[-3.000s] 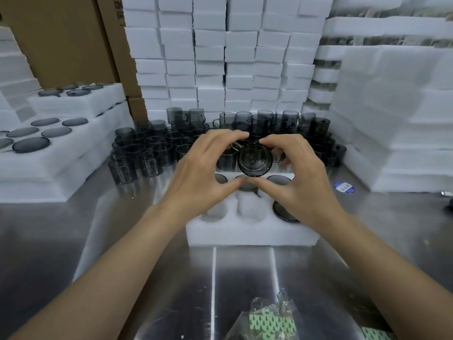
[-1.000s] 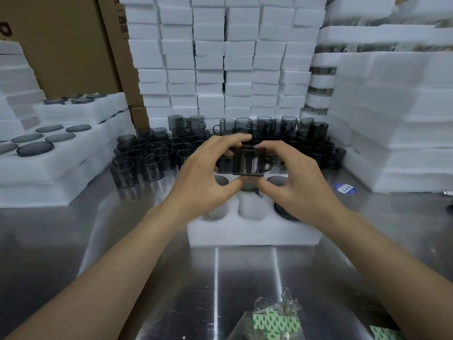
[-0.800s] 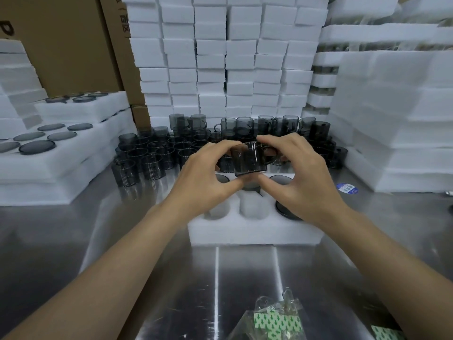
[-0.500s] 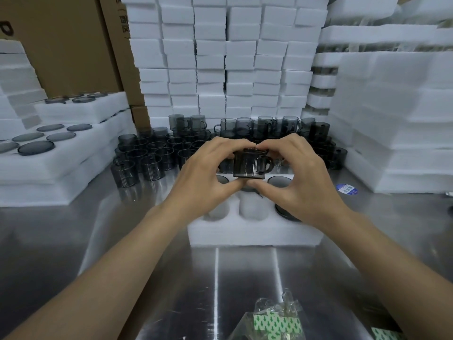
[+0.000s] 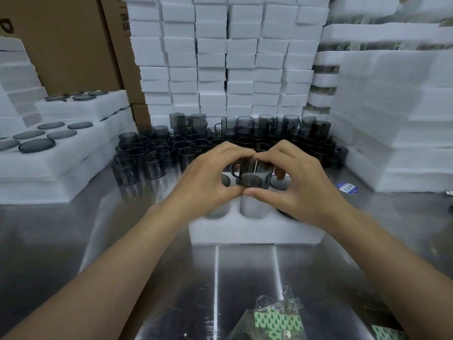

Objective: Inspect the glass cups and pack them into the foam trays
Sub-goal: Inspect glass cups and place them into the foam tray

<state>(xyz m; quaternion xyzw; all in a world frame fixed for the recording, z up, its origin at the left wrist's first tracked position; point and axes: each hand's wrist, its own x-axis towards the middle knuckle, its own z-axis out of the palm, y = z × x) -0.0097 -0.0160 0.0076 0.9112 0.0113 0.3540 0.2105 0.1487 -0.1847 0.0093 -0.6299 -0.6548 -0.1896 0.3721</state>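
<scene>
While both hands (image 5: 255,182) grip it: smoky, seemingly flawless glass cup (image 5: 255,174), handle leftward.

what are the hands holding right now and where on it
Both hands, left hand and right hand, grip one smoked glass cup by its side wall, above the foam tray.

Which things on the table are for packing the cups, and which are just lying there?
For the job:
- smoky glass cup, held by the left hand and right hand
- foam tray under it
- waiting cups behind
- filled trays on the left

Just lying about:
- blue sticker
- plastic bag with green-arrow labels
- cardboard boxes
</scene>
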